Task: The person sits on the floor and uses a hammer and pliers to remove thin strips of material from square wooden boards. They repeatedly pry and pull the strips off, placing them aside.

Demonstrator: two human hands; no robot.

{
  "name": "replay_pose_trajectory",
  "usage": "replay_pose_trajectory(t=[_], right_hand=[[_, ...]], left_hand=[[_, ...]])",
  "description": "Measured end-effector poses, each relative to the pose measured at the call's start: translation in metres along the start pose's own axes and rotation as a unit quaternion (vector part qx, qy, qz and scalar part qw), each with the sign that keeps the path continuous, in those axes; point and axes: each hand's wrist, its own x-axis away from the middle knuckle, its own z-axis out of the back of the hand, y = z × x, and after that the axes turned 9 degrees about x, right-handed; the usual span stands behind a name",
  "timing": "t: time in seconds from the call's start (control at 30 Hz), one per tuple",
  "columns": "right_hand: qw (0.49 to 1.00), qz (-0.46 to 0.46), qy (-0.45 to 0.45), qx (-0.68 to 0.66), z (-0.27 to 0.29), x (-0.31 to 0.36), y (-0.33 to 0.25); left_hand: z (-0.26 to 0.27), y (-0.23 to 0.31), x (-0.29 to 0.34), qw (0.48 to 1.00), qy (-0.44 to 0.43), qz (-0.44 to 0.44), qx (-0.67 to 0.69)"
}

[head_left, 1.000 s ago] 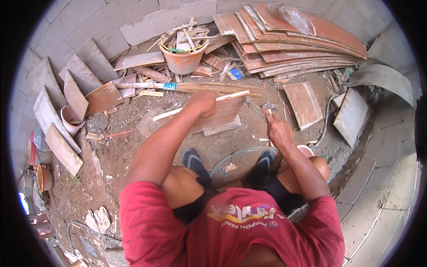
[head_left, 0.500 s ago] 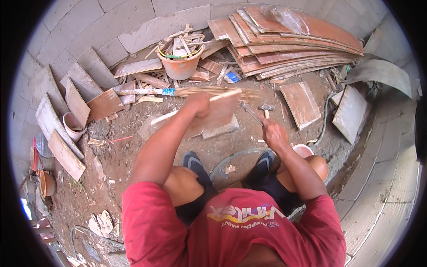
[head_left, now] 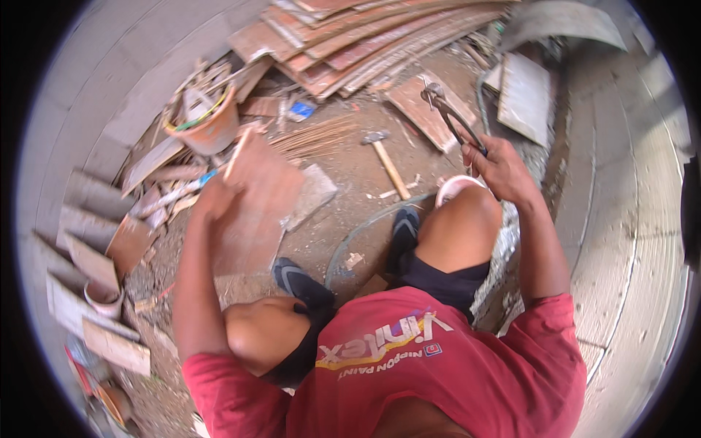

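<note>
My left hand (head_left: 216, 197) grips the edge of a reddish-brown plywood board (head_left: 259, 193), which is tilted and slightly smeared by motion. A grey concrete block (head_left: 312, 194) shows beside the board's right edge. Raised above my knee, my right hand (head_left: 504, 169) is closed round the handles of dark metal pincers (head_left: 454, 120), whose jaws point up and away from me. A hammer (head_left: 387, 164) with a wooden handle lies on the ground between my two hands. Just below my right hand, partly behind my knee, stands a pale pink bucket (head_left: 454, 188).
Stacked plywood sheets (head_left: 350, 44) lie at the back. An orange bucket (head_left: 212, 130) full of wood scraps stands at far left, near a stick broom (head_left: 314, 139). Loose boards (head_left: 115, 347) lean along the left wall. A hose (head_left: 350, 241) curves between my feet.
The view has swung to the right. My left hand has drawn the board nearer and to the left. My right hand has moved right with the pincers, away from the hammer.
</note>
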Motion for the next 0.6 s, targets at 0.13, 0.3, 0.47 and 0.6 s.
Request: replay_pose_trajectory(t=[0.13,0.3,0.47,0.6], right_hand=[[0.986,-0.139,-0.04,0.085,0.015,0.034,0.099],[0.938,-0.247,-0.203,0.133,-0.065,0.061,0.228],[0.883,-0.395,-0.253,0.014,-0.119,0.056,0.298],[0.843,-0.443,-0.296,-0.07,-0.127,0.06,0.338]], left_hand=[[0.001,0.013,0.0,1.0,-0.03,0.0,0.011],[-0.012,0.038,0.007,0.997,0.01,-0.016,0.07],[-0.024,0.049,0.0,0.995,0.045,0.024,0.085],[-0.037,0.055,-0.008,0.991,0.058,0.032,0.113]])
